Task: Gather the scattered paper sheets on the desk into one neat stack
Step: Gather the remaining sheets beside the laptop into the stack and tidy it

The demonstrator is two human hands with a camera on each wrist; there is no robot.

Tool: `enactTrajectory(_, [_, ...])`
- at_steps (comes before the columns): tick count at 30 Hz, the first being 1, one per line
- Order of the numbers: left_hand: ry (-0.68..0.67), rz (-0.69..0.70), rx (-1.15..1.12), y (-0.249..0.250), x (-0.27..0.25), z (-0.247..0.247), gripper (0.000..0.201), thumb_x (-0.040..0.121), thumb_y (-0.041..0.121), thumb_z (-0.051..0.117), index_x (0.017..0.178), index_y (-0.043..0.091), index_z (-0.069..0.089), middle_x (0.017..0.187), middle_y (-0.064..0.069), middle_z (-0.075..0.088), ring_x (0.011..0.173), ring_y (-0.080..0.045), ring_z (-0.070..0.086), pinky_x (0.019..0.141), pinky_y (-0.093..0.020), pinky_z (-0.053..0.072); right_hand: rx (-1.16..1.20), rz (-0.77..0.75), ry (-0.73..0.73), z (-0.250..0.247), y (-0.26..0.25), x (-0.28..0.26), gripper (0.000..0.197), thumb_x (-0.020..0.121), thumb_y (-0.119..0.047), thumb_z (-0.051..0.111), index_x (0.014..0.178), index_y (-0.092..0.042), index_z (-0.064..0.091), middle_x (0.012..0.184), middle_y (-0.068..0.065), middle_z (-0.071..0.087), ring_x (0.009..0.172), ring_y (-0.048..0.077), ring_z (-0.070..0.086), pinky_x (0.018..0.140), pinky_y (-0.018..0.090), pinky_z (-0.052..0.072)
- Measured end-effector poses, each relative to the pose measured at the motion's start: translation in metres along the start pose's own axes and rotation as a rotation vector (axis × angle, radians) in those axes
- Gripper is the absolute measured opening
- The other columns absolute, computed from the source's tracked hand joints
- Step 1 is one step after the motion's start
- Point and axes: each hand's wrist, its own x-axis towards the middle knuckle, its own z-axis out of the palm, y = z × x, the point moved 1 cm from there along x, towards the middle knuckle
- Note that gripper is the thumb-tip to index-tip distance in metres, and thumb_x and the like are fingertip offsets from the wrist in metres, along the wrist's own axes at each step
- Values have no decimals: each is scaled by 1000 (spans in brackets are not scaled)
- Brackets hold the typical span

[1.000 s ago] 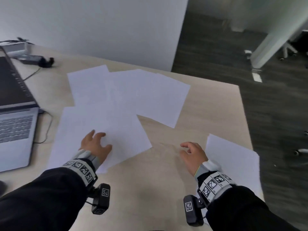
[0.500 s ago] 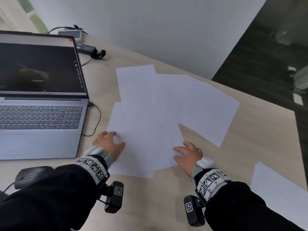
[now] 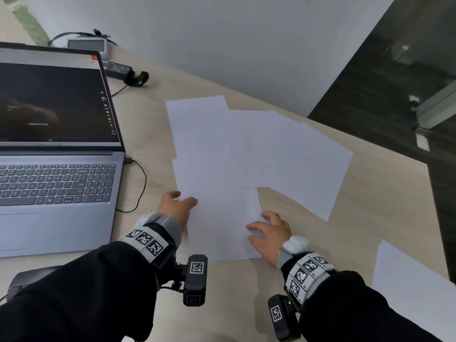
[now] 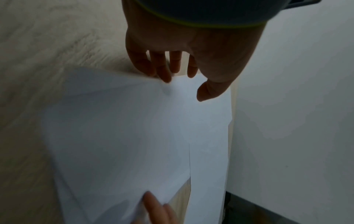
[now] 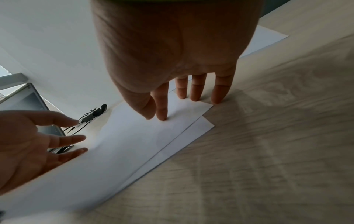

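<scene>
— What's the room like from your end?

— Pale wood table (image 3: 370, 218) against a white wall, an open laptop (image 3: 56, 169) on my left. I'm early in the job, I'd say. The nearest sheets (image 3: 222, 218) sit between my hands, two of them overlapping but skewed.

— And the hands?

— My left hand (image 3: 176, 209) has its fingers spread at the left edge of those sheets, which lifts a little there. My right hand (image 3: 270, 232) presses straightened fingers onto the right edge, some on the table. Neither is pinching anything.

— What's left?

— Most of it. A fan of sheets (image 3: 271, 149) lies beyond, partly overlapping, and one stray sheet (image 3: 407, 287) sits well apart near my right sleeve.
</scene>
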Motion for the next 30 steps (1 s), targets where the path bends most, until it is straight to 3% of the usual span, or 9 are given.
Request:
enactTrajectory(3, [-16,-53,-36,1,5,-4,53,85,24,74,130,20,47,82,-11,57,59,-25,52,45,-26,37,14,2,5,-1,2,2,28,90,-41,55,117,-43,64,147,-14,29,134,15,26,111,25,26])
enactTrajectory(8, [-101,27,77,4,4,-10,14,92,20,69,96,7,67,52,5,60,40,-11,54,46,-16,42,62,-2,25,-2,3,4,24,90,-37,57,112,-39,67,141,-16,33,130,12,30,108,22,28])
enactTrajectory(10, [-145,85,161,7,3,-7,11,94,19,65,91,9,69,67,0,70,53,-13,64,47,-19,46,89,-1,36,-4,4,8,23,90,-36,58,111,-35,68,136,-15,37,123,10,37,103,21,30])
enactTrajectory(12, [-169,119,228,11,3,-3,15,95,22,63,95,9,71,89,-11,74,74,-26,70,62,-31,57,135,6,37,-12,4,15,20,91,-34,58,108,-33,68,128,-14,45,107,7,48,94,20,38])
enactTrajectory(16, [-140,130,273,19,11,2,18,95,28,58,99,14,68,94,-17,73,88,-39,70,80,-52,61,135,52,141,-39,6,33,16,93,-34,51,95,-31,67,108,-9,61,91,10,58,80,25,45])
enactTrajectory(18, [-142,120,242,22,13,4,17,96,27,55,103,16,66,96,-14,72,88,-37,70,83,-54,59,128,96,273,-55,14,44,17,92,-36,52,98,-31,67,112,-7,61,99,15,59,87,29,46])
enactTrajectory(21, [-118,92,174,26,20,10,16,96,25,51,103,19,65,98,-12,72,90,-36,69,84,-49,59,65,190,369,-74,31,67,40,90,-47,53,124,-28,60,139,-1,50,126,23,48,107,36,37])
enactTrajectory(25, [-81,96,62,34,28,15,16,99,23,48,103,20,64,93,-10,69,78,-30,64,63,-31,49,-1,353,268,-91,45,92,76,88,-63,47,152,-27,26,164,0,10,150,27,13,121,43,16])
enactTrajectory(30, [-26,101,-20,49,43,18,19,97,21,48,85,20,63,90,-13,67,80,-31,64,75,-45,55,-138,318,117,-94,43,114,71,90,-64,37,153,-37,19,165,-7,-4,152,22,-2,121,50,11])
